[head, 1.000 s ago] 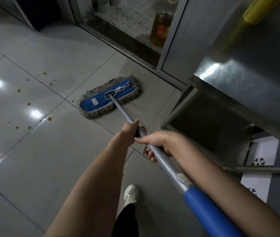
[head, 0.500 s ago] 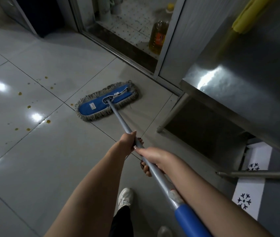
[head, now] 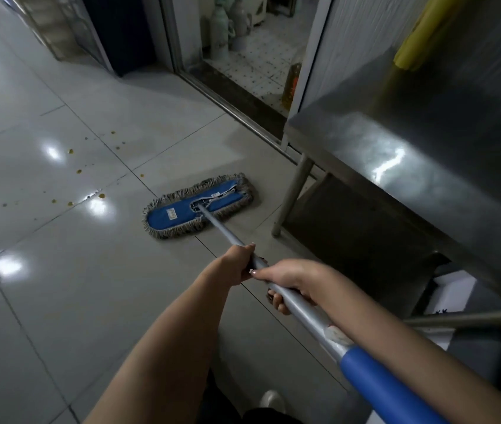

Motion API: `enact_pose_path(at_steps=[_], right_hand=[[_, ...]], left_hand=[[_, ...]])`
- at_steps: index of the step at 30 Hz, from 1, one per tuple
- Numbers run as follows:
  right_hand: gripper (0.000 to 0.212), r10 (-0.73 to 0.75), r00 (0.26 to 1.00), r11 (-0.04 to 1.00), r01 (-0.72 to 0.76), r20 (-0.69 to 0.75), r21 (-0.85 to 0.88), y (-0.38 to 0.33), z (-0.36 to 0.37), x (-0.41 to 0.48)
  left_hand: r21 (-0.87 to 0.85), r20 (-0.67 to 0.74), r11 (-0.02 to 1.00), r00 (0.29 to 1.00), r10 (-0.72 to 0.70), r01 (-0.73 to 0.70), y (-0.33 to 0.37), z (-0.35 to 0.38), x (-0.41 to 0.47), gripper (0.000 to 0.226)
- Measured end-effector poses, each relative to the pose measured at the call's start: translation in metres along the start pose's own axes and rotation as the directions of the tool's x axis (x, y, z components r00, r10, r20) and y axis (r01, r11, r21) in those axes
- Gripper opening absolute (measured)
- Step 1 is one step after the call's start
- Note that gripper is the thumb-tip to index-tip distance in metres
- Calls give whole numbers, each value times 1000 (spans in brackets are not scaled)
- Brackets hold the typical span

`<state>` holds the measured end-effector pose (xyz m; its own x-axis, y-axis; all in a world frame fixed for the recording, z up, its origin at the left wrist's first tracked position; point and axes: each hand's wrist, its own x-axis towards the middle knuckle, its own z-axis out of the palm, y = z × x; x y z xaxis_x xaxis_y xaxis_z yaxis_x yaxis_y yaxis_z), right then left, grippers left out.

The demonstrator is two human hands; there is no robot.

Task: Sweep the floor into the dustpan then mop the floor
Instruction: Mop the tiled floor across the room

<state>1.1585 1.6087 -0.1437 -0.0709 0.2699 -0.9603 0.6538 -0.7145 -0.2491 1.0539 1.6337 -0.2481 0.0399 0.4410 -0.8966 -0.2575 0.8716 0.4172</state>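
A flat blue mop head (head: 197, 206) with a grey fringe lies on the pale tiled floor (head: 75, 286), close to the steel table's leg. Its silver pole (head: 226, 232) runs back toward me and ends in a blue grip (head: 377, 377). My left hand (head: 238, 264) grips the pole further down. Just behind it, my right hand (head: 289, 281) is wrapped around the same pole. Yellow-brown drops (head: 101, 196) dot the tiles left of the mop head.
A stainless steel table (head: 411, 166) fills the right side, its leg (head: 292, 194) near the mop. A doorway sill (head: 237, 102) crosses behind, with bottles (head: 220, 35) and an oil jug (head: 292, 84) beyond. A yellow object (head: 417, 35) hangs above the table. My shoe (head: 270, 399) shows below.
The mop head has slid back toward me and toward the table leg, away from the doorway sill. Both hands keep their hold on the pole.
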Motion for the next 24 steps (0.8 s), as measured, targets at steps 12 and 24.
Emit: enact_pose_path(at_steps=[12, 24], right_hand=[[37, 46, 998, 987, -38, 52, -158, 106, -34, -44], [45, 91, 996, 978, -86, 17, -191, 62, -31, -19]], left_hand=[[-68, -65, 996, 997, 50, -54, -98, 78, -40, 28], [-182, -107, 977, 990, 96, -115, -73, 55, -3, 27]])
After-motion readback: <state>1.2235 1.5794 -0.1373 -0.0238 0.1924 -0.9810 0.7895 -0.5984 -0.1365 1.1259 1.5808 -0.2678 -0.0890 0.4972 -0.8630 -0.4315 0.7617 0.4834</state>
